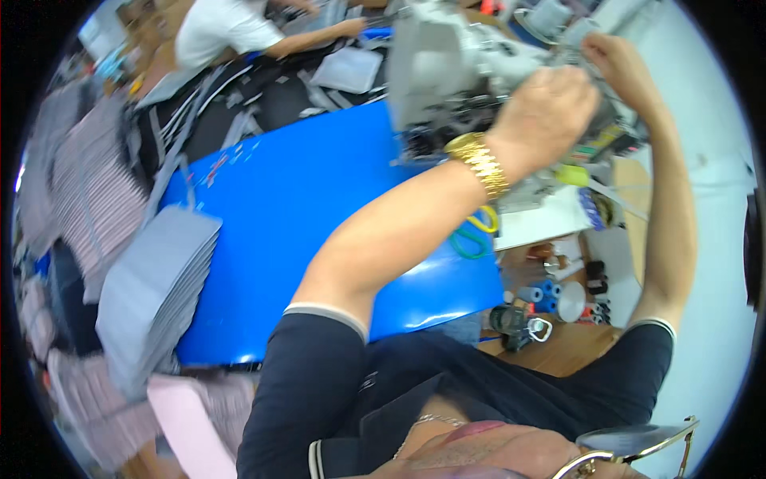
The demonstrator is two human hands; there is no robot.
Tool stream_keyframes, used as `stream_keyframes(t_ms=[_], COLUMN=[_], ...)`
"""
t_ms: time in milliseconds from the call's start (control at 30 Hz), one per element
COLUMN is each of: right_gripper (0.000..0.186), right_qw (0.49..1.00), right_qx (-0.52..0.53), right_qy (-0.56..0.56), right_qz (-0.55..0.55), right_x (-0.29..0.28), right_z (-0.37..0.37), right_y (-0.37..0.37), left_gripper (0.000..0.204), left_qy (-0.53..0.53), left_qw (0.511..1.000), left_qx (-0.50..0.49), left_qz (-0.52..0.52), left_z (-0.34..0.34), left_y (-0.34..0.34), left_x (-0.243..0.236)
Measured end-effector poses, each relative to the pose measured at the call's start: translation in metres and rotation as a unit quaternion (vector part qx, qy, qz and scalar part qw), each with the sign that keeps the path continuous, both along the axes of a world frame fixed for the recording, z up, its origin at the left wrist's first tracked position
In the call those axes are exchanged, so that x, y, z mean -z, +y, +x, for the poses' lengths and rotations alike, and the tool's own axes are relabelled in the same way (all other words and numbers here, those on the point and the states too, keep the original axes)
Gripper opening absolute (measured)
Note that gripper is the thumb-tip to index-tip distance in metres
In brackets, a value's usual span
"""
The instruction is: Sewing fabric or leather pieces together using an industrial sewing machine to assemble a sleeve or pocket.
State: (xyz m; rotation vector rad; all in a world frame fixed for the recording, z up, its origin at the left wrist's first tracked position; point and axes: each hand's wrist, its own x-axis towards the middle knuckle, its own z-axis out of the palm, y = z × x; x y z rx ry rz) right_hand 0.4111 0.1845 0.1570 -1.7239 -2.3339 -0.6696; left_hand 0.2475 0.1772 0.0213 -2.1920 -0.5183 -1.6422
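Note:
My left hand (549, 113), with a gold watch (479, 164) on its wrist, is raised over the right end of the sewing machine (435, 68). Its back faces up and its fingers curl closed; whatever they may hold is hidden. Just beyond it, my right hand (613, 64) is up near the machine's far right side. Those fingers are pinched together, and I cannot make out anything between them. Blur softens both hands and the machine.
A blue tabletop (303, 231) spreads left of the machine. Stacked grey fabric pieces (159, 279) hang over its left edge. Scissors with green and yellow handles (471, 243) lie under my left forearm. Blue thread spools (546, 295) sit at lower right. A person in white (223, 32) works across.

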Motion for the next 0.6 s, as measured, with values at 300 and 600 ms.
stream_keyframes(t_ms=[300,600], right_gripper=[0.015,0.016], right_qw=[0.996,1.000], right_qx=[-0.082,-0.008], right_qy=[0.003,0.015], right_qz=[0.030,0.001], right_x=[-0.002,0.000], right_z=[-0.018,-0.011], right_y=[-0.015,-0.046], left_gripper=[0.034,0.041], left_qy=[0.036,0.041], left_qw=[0.999,0.999], left_qx=[-0.017,-0.017], left_qz=[-0.001,-0.008], left_z=[-0.002,0.001], left_y=[-0.004,-0.004], left_x=[-0.009,-0.008])
